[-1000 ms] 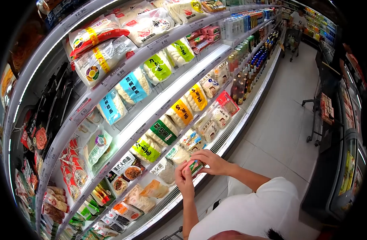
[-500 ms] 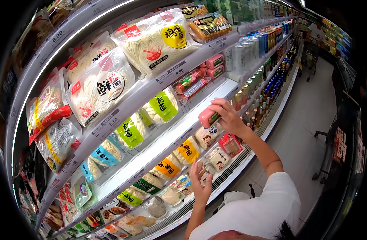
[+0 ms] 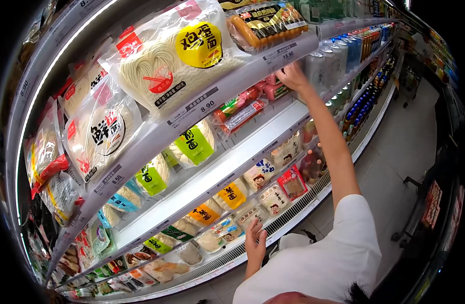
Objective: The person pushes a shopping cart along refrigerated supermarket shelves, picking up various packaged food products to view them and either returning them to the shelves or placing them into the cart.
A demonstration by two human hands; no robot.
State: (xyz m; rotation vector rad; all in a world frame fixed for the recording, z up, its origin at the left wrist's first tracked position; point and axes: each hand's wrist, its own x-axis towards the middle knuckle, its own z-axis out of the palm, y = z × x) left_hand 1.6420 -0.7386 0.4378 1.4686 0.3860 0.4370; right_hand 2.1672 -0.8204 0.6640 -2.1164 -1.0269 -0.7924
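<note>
My right hand (image 3: pixel 292 77) reaches under the lip of the upper shelf, fingers curled at a small pink package (image 3: pixel 276 91). The shelf edge hides part of the fingers. Beside it lie red-wrapped sausage packs (image 3: pixel 237 112). Lower down, my left hand (image 3: pixel 255 244) is raised in front of the bottom shelf, its fingers apart and holding nothing. Nearest to it are a pale packet (image 3: pixel 252 214) and a blue-and-white packet (image 3: pixel 227 230).
Above the right hand, bagged noodles (image 3: pixel 171 58) and a sausage pack (image 3: pixel 267 26) fill the upper shelf. Drink cans (image 3: pixel 334 58) stand to its right. A white shelf board (image 3: pixel 242 147) runs below, and a floor vent grille (image 3: pixel 273 228) borders the aisle (image 3: pixel 389 147).
My right hand has moved up with the pink package, from in front of the shelves to among the similar packages. My left hand appears lower, and the view has shifted closer to the shelves.
</note>
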